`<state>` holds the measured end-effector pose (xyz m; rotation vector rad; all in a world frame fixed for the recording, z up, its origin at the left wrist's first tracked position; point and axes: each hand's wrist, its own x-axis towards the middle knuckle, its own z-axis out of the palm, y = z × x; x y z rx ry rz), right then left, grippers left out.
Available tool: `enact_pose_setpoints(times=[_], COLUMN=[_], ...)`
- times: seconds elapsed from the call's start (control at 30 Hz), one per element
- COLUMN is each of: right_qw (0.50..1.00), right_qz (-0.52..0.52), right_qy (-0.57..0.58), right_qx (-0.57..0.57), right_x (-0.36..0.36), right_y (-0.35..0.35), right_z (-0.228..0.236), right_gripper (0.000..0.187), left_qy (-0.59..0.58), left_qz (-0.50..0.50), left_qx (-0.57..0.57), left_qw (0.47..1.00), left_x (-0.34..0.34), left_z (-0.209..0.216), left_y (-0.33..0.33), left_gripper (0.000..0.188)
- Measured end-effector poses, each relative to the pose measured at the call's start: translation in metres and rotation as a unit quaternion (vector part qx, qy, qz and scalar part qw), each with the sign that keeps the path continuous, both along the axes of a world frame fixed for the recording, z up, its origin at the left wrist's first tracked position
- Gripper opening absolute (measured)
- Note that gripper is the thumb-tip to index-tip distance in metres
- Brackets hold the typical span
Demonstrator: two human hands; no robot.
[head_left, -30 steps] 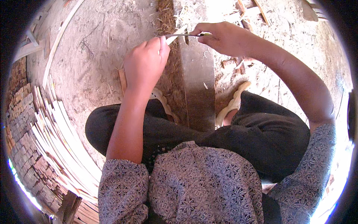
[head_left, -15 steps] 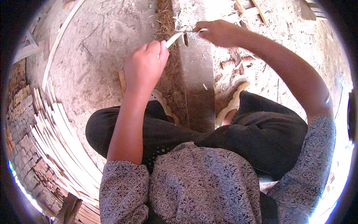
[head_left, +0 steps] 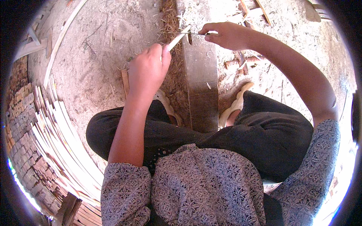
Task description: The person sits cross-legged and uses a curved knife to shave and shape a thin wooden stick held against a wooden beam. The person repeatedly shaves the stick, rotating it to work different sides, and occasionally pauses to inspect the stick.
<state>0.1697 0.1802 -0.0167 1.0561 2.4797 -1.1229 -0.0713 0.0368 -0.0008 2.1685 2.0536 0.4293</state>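
A pale wooden strip slants over the left edge of a grey board, its free tip pointing away from the person I watch. The left hand, closed around the near end, sits slightly closer to the body than a second ago. The right hand pinches a thin dark blade, which then reached the left thumb and now crosses near the tip. Shavings litter the ground alongside.
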Motion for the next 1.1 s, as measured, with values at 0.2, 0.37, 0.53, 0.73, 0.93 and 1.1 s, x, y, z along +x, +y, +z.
enact_pose_setpoints(times=[0.2, 0.37, 0.53, 0.73, 0.93, 1.1], right_qw=[1.000, 0.997, 1.000, 0.999, 0.997, 0.999], right_qz=[-0.019, 0.014, -0.006, 0.001, 0.023, 0.013], right_qy=[-0.007, 0.073, 0.007, 0.038, -0.012, 0.021], right_qx=[0.004, 0.009, -0.020, 0.003, 0.074, 0.045], right_x=[-0.001, 0.001, -0.003, 0.001, 0.023, -0.004], right_y=[-0.016, -0.029, -0.035, -0.054, -0.029, -0.061], right_z=[0.002, -0.001, 0.020, 0.026, -0.033, 0.014], right_gripper=[0.035, 0.033, 0.033, 0.035, 0.032, 0.030], left_qy=[-0.089, -0.297, -0.172, -0.064, -0.054, -0.053], left_qz=[0.067, 0.179, 0.094, 0.017, -0.008, -0.013], left_qx=[-0.112, -0.191, -0.131, -0.094, -0.102, -0.090], left_qw=[0.987, 0.918, 0.972, 0.993, 0.993, 0.994], left_x=[0.006, 0.001, 0.006, 0.010, 0.014, 0.009], left_z=[0.006, 0.001, 0.005, 0.011, 0.012, 0.011], left_y=[-0.013, -0.025, -0.032, -0.030, -0.028, -0.034], left_gripper=[0.036, 0.040, 0.037, 0.034, 0.034, 0.034])
